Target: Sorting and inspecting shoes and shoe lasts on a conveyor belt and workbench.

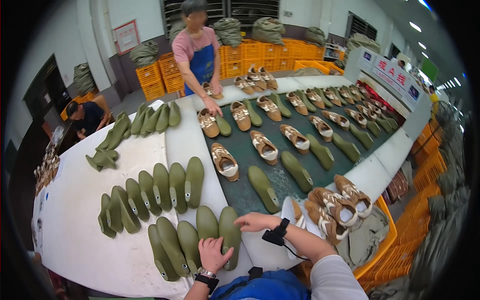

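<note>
Hands flat on green lasts

A row of five olive-green shoe lasts lies on the white desk, packed side by side and touching, toes pointing away from the person. Their surfaces are smooth and matte, with rounded toes, and small pale marks show near some heels. The left hand rests on the right-hand lasts; the right hand touches the outermost one.
</note>
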A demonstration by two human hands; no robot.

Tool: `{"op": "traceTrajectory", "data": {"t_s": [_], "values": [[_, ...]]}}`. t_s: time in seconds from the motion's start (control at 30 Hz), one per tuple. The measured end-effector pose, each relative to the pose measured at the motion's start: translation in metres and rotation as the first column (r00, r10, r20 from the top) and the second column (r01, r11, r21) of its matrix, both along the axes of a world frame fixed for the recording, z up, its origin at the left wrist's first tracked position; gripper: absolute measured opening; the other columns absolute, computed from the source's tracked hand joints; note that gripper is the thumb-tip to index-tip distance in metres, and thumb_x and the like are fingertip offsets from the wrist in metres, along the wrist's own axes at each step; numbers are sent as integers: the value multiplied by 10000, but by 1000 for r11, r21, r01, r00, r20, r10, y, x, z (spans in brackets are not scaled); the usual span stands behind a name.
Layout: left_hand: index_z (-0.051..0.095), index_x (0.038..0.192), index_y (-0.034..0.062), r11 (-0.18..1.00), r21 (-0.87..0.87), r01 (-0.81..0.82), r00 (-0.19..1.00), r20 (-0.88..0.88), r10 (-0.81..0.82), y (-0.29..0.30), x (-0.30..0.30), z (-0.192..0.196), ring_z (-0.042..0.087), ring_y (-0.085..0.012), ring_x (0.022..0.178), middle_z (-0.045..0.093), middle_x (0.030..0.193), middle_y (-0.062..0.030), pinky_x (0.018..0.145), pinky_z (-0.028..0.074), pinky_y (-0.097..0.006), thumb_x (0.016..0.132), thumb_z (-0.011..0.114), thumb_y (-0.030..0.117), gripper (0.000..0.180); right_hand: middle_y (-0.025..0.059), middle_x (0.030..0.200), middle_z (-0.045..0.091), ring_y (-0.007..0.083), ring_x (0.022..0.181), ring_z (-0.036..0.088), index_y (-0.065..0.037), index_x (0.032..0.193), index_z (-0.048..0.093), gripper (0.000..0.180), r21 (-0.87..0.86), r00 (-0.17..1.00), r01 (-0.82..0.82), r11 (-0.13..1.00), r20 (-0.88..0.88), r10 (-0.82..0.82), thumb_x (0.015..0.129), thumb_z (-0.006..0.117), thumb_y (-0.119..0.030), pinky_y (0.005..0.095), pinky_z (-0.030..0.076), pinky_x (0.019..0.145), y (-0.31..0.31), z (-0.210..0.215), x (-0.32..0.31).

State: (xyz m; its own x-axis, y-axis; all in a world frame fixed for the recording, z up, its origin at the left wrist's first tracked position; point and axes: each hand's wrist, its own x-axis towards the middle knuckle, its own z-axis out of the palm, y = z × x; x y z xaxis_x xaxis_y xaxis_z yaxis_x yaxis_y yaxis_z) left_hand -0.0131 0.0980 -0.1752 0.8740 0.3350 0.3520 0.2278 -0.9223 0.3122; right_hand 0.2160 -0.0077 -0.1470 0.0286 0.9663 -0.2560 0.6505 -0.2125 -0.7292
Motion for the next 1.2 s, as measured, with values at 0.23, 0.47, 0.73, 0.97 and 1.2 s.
{"op": "traceTrajectory", "data": {"t_s": [0.23,0.47,0.73,0.97,1.2], "values": [[617,973,36,999,-10,-45,999,5,45,-1,-1,0,514,-304,951,577,915,-159,977,308,-469,668,680,344,439,151,975,635,325,880,607,-83,1163,547,373,47,958,284,958,22,-286,823,582,-232,403,473,778,-137,27,-54],[604,1033,2,995,81,59,998,-9,-59,3,2,-14,510,-303,956,590,933,-160,968,323,-474,740,650,299,420,133,951,616,339,859,596,-84,1054,594,274,307,472,811,499,161,-867,792,584,-163,402,481,751,-245,12,-113],[612,1021,1,992,121,24,999,-24,-21,0,-6,-11,517,-300,949,609,934,-152,943,345,-448,766,638,298,392,130,917,641,318,842,609,-76,982,634,216,271,318,897,349,152,-936,797,586,-178,394,491,741,-274,-13,-143],[629,1028,20,997,83,-4,1000,-7,5,-2,-1,-12,527,-300,958,593,922,-164,980,322,-461,745,661,324,417,125,956,610,320,872,597,-83,1041,590,284,345,337,869,355,112,-935,790,598,-216,407,486,748,-247,-12,-127],[625,1017,32,999,42,-26,999,26,25,-2,-4,-8,530,-287,964,592,926,-155,988,311,-480,735,663,334,415,154,953,603,345,864,571,-82,1190,505,566,343,252,873,346,290,-923,737,678,-374,408,482,733,-212,-27,-102]]}}
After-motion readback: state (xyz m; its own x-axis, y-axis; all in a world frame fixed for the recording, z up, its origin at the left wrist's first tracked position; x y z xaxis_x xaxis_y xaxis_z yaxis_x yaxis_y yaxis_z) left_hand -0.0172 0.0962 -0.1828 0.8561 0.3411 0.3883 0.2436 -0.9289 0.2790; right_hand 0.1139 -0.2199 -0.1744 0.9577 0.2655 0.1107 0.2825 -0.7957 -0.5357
